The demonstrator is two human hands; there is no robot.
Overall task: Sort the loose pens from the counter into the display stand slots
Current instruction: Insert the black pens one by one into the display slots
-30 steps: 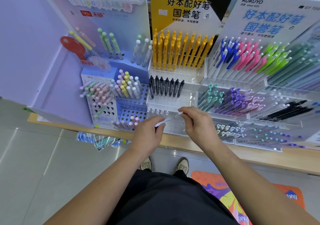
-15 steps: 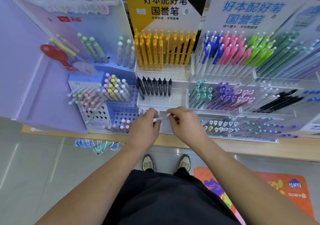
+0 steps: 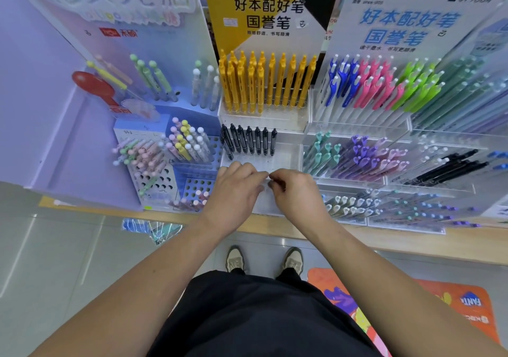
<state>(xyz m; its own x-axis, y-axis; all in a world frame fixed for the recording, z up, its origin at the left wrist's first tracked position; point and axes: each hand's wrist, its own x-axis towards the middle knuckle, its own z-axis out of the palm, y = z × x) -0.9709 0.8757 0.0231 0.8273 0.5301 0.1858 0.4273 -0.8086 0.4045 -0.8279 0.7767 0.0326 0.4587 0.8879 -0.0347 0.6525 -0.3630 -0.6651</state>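
Note:
My left hand (image 3: pixel 235 188) and my right hand (image 3: pixel 295 191) meet fingertip to fingertip over the lowest clear tier of the acrylic display stand (image 3: pixel 286 155). Between them they pinch a pale, translucent pen (image 3: pixel 267 182), almost wholly hidden by the fingers. Just above the hands, a row of black pens (image 3: pixel 248 142) stands in the stand's slots, and yellow pens (image 3: pixel 268 84) fill the tier behind.
A blue perforated holder (image 3: pixel 195 180) with pastel pens stands at the left. Teal and purple pens (image 3: pixel 354 157) and rows of pale pens (image 3: pixel 349 205) fill trays at the right. The wooden counter edge (image 3: pixel 412 239) runs below. A plastic bag (image 3: pixel 152 228) hangs under it.
Both hands have closed in on each other and moved slightly up toward the black pens. The pale pen, plainly visible a second ago, is now mostly covered by the fingers.

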